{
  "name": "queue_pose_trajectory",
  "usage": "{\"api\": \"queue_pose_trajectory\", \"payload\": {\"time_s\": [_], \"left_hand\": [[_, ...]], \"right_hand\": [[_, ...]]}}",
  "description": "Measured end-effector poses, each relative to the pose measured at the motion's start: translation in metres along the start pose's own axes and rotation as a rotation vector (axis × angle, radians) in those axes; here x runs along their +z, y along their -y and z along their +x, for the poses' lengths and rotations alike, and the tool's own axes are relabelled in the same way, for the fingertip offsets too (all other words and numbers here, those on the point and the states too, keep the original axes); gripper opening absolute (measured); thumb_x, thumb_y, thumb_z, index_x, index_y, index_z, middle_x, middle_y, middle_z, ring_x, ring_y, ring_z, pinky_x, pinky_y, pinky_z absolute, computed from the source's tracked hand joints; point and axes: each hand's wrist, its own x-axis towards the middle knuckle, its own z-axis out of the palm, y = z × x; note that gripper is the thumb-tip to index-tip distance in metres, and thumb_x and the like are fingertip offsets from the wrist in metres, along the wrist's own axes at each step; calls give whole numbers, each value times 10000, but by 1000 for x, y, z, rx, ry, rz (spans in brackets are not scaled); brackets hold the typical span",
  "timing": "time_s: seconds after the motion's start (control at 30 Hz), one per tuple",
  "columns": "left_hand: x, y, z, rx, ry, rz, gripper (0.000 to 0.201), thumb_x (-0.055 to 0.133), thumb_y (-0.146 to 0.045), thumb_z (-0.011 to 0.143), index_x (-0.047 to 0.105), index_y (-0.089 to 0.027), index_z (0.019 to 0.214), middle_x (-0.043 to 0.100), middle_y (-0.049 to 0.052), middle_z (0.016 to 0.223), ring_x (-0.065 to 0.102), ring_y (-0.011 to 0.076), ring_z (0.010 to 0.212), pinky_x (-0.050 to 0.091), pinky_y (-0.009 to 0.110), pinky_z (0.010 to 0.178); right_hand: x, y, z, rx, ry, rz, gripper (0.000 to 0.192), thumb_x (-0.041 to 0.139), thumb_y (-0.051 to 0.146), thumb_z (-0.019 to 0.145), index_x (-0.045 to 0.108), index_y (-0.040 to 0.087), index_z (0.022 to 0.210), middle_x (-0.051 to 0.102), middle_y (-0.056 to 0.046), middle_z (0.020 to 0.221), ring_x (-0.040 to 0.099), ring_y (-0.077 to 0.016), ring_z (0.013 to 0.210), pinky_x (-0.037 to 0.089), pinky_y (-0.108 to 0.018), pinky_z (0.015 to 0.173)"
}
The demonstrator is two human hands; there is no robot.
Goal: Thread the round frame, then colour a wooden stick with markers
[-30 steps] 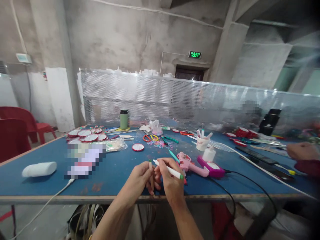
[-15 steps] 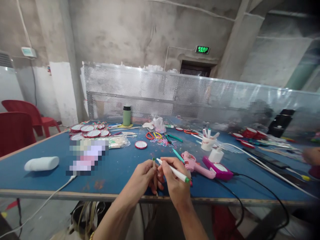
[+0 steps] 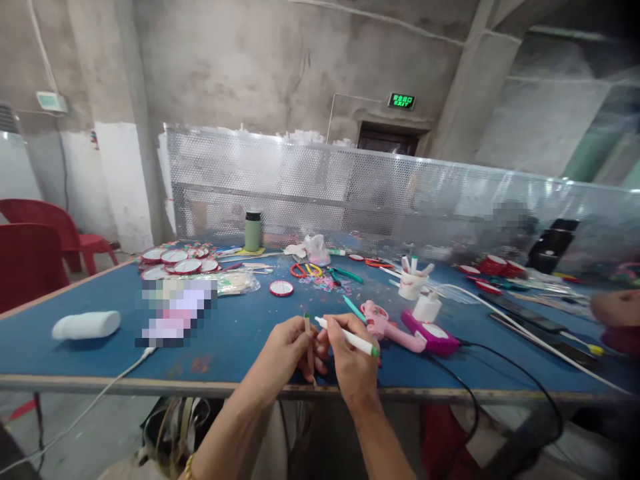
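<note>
My left hand (image 3: 284, 348) is closed around a thin wooden craft stick (image 3: 308, 328), which stands nearly upright with a green top end. In my right hand (image 3: 354, 370) a white marker (image 3: 354, 340) with a green rear end is gripped like a pen. Its tip points left, just beside the upper end of the stick; I cannot tell whether they touch. Just past my right hand lie a teal pen (image 3: 353, 307) and a pink glue gun (image 3: 387, 328).
A phone (image 3: 180, 313) on a cable and a white bottle (image 3: 87, 325) lie left. Behind them are red-rimmed round discs (image 3: 187, 267) and a green flask (image 3: 253, 233). Pliers (image 3: 345, 275), a cup of markers (image 3: 411, 285) and a purple box (image 3: 433, 337) sit right. Another person's hand (image 3: 615, 309) shows far right.
The camera view has shifted slightly. The marker tip and the top of the stick are a little further apart. Both hands keep their holds.
</note>
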Motion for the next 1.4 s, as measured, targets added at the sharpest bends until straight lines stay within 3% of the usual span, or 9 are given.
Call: {"api": "queue_pose_trajectory", "payload": {"time_s": [0.2,0.43,1.07,1.4], "left_hand": [[-3,7,1,-34,15,-8,324,572,-485,868,524,-169,816,669,32,673,663,159,539,481,204,412],[-4,5,-2,-19,48,39,290,542,-431,903,522,-165,789,662,22,634,626,124,487,498,198,431],[-5,5,0,1,61,61,342,530,-478,909,497,-168,768,629,6,598,603,114,450,501,203,440],[-5,8,1,-22,66,70,356,526,-504,906,514,-163,804,637,4,613,614,112,443,509,203,447]], "right_hand": [[0,-1,-4,-46,-19,-63,243,588,327,904,583,188,706,565,53,528,496,-87,415,421,-193,419],[-1,-4,-6,-106,-29,-95,211,581,302,910,616,176,745,578,49,542,504,-84,419,432,-195,436],[-1,-4,-4,-89,33,-129,242,583,357,916,626,174,764,603,32,586,530,-89,443,441,-190,428],[1,-6,-6,-13,32,-46,259,604,392,908,608,179,761,565,49,544,496,-83,380,418,-174,336]]}}
